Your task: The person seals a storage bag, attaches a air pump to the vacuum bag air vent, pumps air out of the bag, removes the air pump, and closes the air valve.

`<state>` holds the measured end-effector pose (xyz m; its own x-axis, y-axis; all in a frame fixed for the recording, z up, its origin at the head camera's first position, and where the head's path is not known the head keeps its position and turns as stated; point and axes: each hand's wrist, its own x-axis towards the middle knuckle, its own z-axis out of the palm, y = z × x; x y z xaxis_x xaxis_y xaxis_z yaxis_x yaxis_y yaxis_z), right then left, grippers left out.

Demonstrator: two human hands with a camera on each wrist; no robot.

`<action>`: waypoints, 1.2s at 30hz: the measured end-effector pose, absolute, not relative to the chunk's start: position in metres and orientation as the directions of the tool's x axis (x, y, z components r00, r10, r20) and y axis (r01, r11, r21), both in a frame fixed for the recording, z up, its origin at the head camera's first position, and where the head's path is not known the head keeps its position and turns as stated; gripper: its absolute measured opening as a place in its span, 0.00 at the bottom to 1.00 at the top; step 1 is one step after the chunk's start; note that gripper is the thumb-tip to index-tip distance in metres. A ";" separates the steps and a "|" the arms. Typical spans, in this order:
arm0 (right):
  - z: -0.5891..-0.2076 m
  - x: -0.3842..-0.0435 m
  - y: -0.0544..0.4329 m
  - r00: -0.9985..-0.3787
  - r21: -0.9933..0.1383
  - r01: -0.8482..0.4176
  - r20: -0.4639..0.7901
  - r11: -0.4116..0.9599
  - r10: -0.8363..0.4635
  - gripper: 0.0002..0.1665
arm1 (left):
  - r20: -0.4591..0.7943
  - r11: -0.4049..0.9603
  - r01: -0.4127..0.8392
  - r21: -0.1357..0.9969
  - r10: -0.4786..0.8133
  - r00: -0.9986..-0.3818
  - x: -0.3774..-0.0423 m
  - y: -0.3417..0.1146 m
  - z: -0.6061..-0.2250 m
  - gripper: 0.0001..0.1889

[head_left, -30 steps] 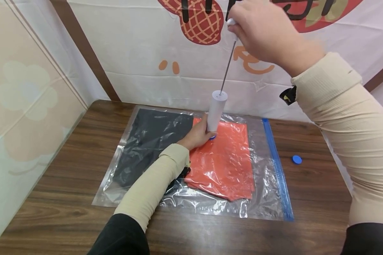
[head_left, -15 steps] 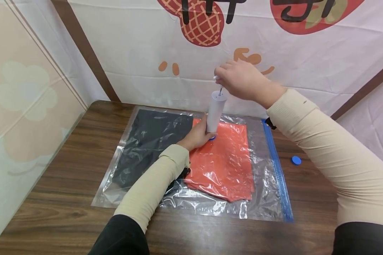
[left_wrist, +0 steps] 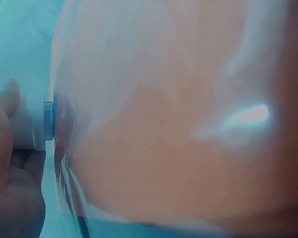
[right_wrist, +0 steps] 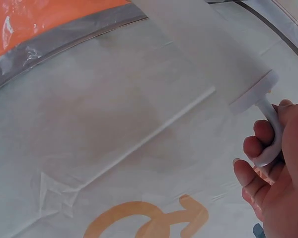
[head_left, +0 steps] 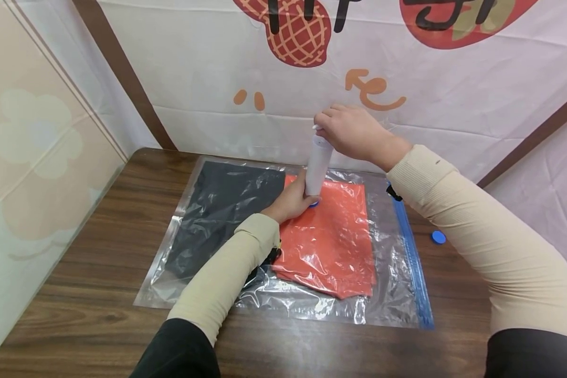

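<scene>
A white hand pump (head_left: pixel 318 165) stands slightly tilted on the blue valve (head_left: pixel 314 204) of a clear vacuum storage bag (head_left: pixel 387 262). My left hand (head_left: pixel 290 200) grips the lower end of the pump's barrel, and in the left wrist view the barrel's end meets the valve. My right hand (head_left: pixel 352 128) holds the pump's white handle (right_wrist: pixel 273 144), fingers curled round it. The handle sits right at the top of the barrel, the metal rod hidden. Inside the bag lie folded dark fabric (head_left: pixel 231 205) at left and folded orange fabric (head_left: pixel 331 241) at right.
A small round blue cap (head_left: pixel 438 237) lies on the brown wooden table (head_left: pixel 99 252), right of the bag. The bag's blue zip edge (head_left: pixel 413 262) runs along its right side. A printed white cloth (head_left: pixel 208 68) hangs behind the table.
My right hand has come down with the handle, and the metal rod has slid from well out of the barrel to fully in. The left hand has stayed put.
</scene>
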<state>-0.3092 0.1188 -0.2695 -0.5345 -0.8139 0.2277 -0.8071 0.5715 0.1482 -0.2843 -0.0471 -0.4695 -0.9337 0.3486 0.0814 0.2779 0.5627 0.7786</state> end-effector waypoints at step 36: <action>-0.169 -0.297 0.123 -0.608 0.121 -0.719 0.368 0.684 -0.704 0.16 | 0.078 0.568 0.276 0.776 0.348 -0.934 -0.283 -0.048 -0.470 0.41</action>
<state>-0.2965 0.1231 -0.1688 -0.6077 -0.7036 0.3683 -0.7189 0.6845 0.1214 -0.2829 -0.0476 -0.4699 -0.9343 0.3478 0.0777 0.2758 0.5676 0.7757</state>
